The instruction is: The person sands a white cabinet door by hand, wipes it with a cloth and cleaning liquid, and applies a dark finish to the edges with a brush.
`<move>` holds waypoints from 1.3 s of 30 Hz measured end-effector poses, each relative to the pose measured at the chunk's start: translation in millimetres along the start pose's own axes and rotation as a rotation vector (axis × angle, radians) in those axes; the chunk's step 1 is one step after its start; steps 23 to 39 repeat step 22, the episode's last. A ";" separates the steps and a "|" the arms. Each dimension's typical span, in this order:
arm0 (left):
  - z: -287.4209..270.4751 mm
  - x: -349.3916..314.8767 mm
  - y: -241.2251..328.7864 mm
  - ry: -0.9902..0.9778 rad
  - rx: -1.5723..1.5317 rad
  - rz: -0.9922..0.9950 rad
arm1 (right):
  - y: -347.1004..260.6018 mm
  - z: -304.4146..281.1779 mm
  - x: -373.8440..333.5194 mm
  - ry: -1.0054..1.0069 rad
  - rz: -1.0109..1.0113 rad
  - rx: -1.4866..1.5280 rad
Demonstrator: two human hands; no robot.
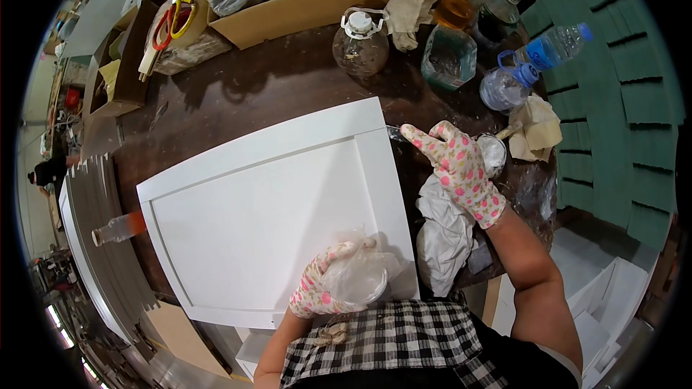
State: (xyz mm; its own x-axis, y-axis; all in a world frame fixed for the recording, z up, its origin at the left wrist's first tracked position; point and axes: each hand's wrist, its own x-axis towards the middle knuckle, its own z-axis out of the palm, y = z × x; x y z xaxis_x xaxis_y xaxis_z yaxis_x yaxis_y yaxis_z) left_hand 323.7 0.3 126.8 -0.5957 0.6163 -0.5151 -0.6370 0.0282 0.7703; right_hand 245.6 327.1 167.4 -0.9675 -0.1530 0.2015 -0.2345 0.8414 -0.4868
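Note:
A white framed panel point(267, 223) lies flat on the dark table. My left hand point(317, 288), in a floral glove, is closed round a cup wrapped in a clear plastic bag point(360, 274), above the panel's near right corner. My right hand point(458, 166), gloved alike, is at the panel's right edge near the far corner. Its index finger stretches along what looks like a putty knife point(395, 132); a thin grey blade shows at the panel's edge, and the handle is hidden in the hand. Beside that hand are a white crumpled cloth point(443, 234) and a small round container point(492, 155) with white stuff inside.
Along the far side stand a cardboard box of bags point(310, 7), red and yellow scissors point(173, 21), a handled jar point(360, 43) and several bottles. A bottle point(119, 229) with orange contents is by the panel's left edge. Green slatted pieces point(613, 101) stand at right.

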 end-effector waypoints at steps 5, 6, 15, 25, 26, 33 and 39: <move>-2.3 -4.9 2.0 0.003 0.161 0.033 | 3.2 -9.1 -3.0 -0.031 -0.004 0.028; -1.8 -4.7 2.6 0.013 0.114 -0.015 | 4.5 -8.3 -2.9 -0.029 -0.002 0.027; -1.5 -6.4 -0.1 -0.004 0.053 0.019 | 6.2 -6.5 6.2 -0.023 -0.083 -0.069; -7.8 -5.7 0.1 -0.004 0.310 0.065 | -54.5 -18.2 -45.5 -0.026 -0.053 -0.092; -7.8 -5.7 0.1 -0.004 0.310 0.065 | -54.5 -18.2 -45.5 -0.026 -0.053 -0.092; -7.8 -5.7 0.1 -0.004 0.310 0.065 | -54.5 -18.2 -45.5 -0.026 -0.053 -0.092; -7.8 -5.7 0.1 -0.004 0.310 0.065 | -54.5 -18.2 -45.5 -0.026 -0.053 -0.092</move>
